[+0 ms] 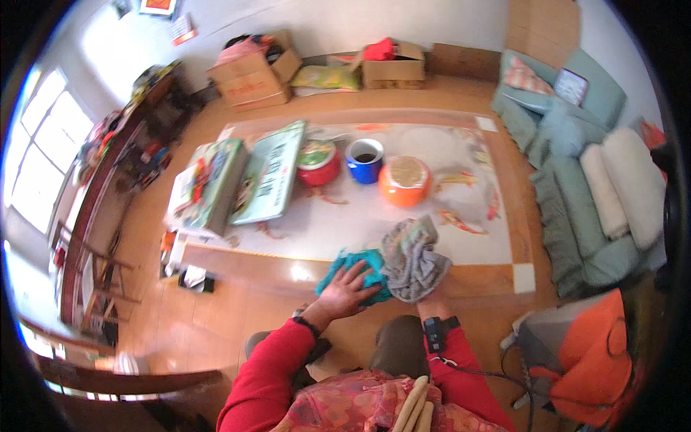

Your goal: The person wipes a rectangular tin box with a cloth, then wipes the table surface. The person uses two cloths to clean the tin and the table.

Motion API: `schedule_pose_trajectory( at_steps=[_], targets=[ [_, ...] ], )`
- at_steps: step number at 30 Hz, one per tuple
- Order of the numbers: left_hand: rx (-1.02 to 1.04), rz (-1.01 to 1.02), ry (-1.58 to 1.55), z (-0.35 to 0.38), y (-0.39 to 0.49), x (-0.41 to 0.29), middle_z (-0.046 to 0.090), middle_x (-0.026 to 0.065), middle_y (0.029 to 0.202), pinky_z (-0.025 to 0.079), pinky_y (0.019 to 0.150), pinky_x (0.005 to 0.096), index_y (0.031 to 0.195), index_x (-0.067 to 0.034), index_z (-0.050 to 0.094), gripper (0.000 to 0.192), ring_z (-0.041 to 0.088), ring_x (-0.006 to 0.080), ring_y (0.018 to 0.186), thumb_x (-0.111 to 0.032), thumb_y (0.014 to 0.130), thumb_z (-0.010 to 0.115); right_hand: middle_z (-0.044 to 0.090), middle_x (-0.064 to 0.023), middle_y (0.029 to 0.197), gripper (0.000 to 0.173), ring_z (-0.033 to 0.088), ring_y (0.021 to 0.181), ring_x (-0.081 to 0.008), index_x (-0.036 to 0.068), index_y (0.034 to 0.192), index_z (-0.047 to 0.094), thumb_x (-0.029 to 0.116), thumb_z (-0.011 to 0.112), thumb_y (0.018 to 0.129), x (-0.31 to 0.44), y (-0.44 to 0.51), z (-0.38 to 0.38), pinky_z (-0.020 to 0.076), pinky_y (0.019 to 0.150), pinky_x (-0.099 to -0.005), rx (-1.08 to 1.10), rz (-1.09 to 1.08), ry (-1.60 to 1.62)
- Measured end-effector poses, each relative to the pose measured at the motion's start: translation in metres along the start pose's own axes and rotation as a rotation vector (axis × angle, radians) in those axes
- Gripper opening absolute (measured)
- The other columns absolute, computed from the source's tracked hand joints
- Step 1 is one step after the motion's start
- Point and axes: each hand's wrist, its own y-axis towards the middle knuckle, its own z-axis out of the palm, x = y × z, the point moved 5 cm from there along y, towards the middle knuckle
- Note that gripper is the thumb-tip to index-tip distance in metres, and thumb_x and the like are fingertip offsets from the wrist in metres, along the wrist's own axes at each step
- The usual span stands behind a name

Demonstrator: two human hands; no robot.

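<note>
My left hand (346,291) lies spread over a teal cloth (372,263) at the near edge of the low table (318,237). A grey patterned cloth (413,259) covers most of my right hand (429,297), so its fingers are hidden. The two cloths touch. Beyond them stand an orange pot (406,189) with a tan top, a blue mug (365,168) with dark contents and a red container (318,167) with a patterned lid. Further left, a pale green box (272,175) bearing writing leans beside a larger green box (208,186).
A sofa (583,216) with cushions and rolled covers stands at the right. Cardboard boxes (251,81) of clothes sit by the far wall. An orange cloth (594,356) hangs near my right side; a small box (195,279) lies on the floor at left. A cable runs from my right wrist.
</note>
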Motion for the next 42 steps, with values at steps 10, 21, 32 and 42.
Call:
schedule_pose_trajectory(
  at_steps=[10, 21, 32, 42],
  targets=[
    [-0.096, -0.012, -0.002, -0.008, -0.004, -0.007, 0.046, 0.0107, 0.141, 0.037, 0.106, 0.0538, 0.127, -0.028, 0.061, 0.066, 0.036, 0.0358, 0.138, -0.035, 0.064, 0.081, 0.055, -0.0265, 0.131, 0.066, 0.057, 0.115, -0.0422, -0.010, 0.133, 0.045, 0.037, 0.058, 0.088, -0.007, -0.080, 0.011, 0.0461, 0.100, -0.0479, -0.026, 0.346, 0.619],
    [-0.292, -0.385, 0.130, -0.029, -0.129, 0.077, 0.045, 0.0107, 0.143, 0.031, 0.109, 0.0607, 0.126, -0.027, 0.061, 0.065, 0.035, 0.0377, 0.138, -0.032, 0.064, 0.081, 0.055, -0.0261, 0.131, 0.068, 0.056, 0.116, -0.0423, -0.010, 0.133, 0.045, 0.040, 0.057, 0.088, -0.004, -0.110, 0.010, 0.0456, 0.101, -0.0479, 0.087, 0.410, 0.449],
    [-0.283, -1.059, 0.210, -0.082, -0.322, 0.225, 0.042, 0.0112, 0.148, 0.036, 0.109, 0.0538, 0.132, -0.028, 0.058, 0.059, 0.033, 0.0369, 0.140, -0.015, 0.076, 0.070, 0.055, -0.0257, 0.131, 0.069, 0.055, 0.117, -0.0423, -0.009, 0.134, 0.044, 0.043, 0.055, 0.089, -0.002, -0.082, 0.023, 0.0450, 0.101, -0.0478, 0.153, 0.317, 0.207],
    [-0.324, -1.205, 0.266, -0.098, -0.393, 0.317, 0.042, 0.0117, 0.149, 0.036, 0.110, 0.0500, 0.133, -0.028, 0.058, 0.052, 0.033, 0.0372, 0.141, -0.011, 0.084, 0.058, 0.055, -0.0254, 0.131, 0.071, 0.055, 0.118, -0.0423, -0.008, 0.135, 0.044, 0.045, 0.054, 0.089, -0.003, -0.051, 0.039, 0.0445, 0.101, -0.0478, 0.207, 0.251, 0.105]
  ],
)
